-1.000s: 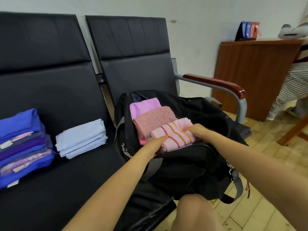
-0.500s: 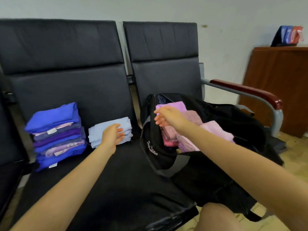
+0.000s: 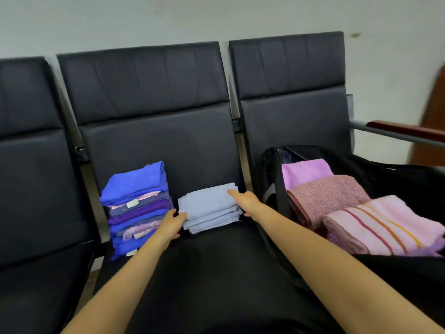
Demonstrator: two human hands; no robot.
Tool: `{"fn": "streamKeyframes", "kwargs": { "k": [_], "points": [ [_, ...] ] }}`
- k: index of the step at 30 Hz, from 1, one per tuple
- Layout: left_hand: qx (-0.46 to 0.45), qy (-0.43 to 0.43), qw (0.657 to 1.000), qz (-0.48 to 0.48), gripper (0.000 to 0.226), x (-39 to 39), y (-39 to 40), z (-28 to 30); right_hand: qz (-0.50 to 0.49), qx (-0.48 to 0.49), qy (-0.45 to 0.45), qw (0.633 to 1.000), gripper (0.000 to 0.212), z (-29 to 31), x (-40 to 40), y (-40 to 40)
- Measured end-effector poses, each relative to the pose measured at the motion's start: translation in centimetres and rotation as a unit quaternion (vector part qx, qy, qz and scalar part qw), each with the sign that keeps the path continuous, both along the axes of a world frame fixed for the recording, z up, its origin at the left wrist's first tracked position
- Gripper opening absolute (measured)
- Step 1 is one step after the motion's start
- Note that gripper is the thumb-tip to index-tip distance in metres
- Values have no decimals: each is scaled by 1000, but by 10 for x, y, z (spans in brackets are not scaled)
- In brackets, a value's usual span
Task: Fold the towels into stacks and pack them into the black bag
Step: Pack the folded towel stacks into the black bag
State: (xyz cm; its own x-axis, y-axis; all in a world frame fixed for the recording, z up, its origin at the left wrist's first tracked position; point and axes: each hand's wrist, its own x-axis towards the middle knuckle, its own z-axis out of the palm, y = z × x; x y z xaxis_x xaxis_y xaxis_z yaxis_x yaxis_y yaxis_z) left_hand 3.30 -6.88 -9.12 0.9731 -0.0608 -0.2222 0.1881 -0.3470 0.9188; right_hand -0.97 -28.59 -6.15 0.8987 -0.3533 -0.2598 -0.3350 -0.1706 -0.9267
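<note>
The small white tags (image 3: pixel 132 203) on the stacked towels (image 3: pixel 137 208) are too blurred to read.

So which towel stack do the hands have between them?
The short light blue stack, flanked by the left hand and right hand; the taller blue-purple stack stands untouched beside it.

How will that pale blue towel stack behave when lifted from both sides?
Probably floppy: the pale blue towel stack is soft folded layers, so its middle may sag. Likely light. With the left hand and right hand at its ends, layers could slide apart.

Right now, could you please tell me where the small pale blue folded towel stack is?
The pale blue folded towel stack lies on the middle black seat, between the tall blue-and-purple towel pile and black bag.
</note>
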Motion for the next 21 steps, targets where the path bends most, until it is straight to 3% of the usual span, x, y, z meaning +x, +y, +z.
{"fn": "streamKeyframes", "kwargs": {
  "k": [4, 8, 11, 15, 18, 19, 20, 21],
  "points": [
    [-103, 28, 994, 14, 53, 20, -12, -21, -5, 86, 21, 996, 76, -21, 22, -3],
    [-217, 73, 970, 79, 61, 34, -26, -32, -3, 70, 26, 997, 69, -26, 38, -4],
    [-221, 99, 966, 90, 69, 42, -26, -33, 16, 61, 48, 997, 58, -30, 43, -4],
    [-193, 86, 976, 43, 61, 27, -8, -32, 69, 73, 79, 992, 40, -31, 30, -1],
    [-242, 114, 963, 0, 46, 0, 11, -30, 103, 81, 87, 988, 38, -30, 10, 9],
    [-235, 94, 963, 89, 39, -5, 8, -31, 111, 83, 83, 987, 43, -31, 3, 14],
    [-177, 44, 949, 257, 30, -11, 3, -33, 115, 88, 76, 986, 51, -31, -3, 19],
    [-126, -32, 941, 312, 23, -17, 1, -32, 118, 98, 69, 986, 60, -30, -9, 22]
  ]
}}
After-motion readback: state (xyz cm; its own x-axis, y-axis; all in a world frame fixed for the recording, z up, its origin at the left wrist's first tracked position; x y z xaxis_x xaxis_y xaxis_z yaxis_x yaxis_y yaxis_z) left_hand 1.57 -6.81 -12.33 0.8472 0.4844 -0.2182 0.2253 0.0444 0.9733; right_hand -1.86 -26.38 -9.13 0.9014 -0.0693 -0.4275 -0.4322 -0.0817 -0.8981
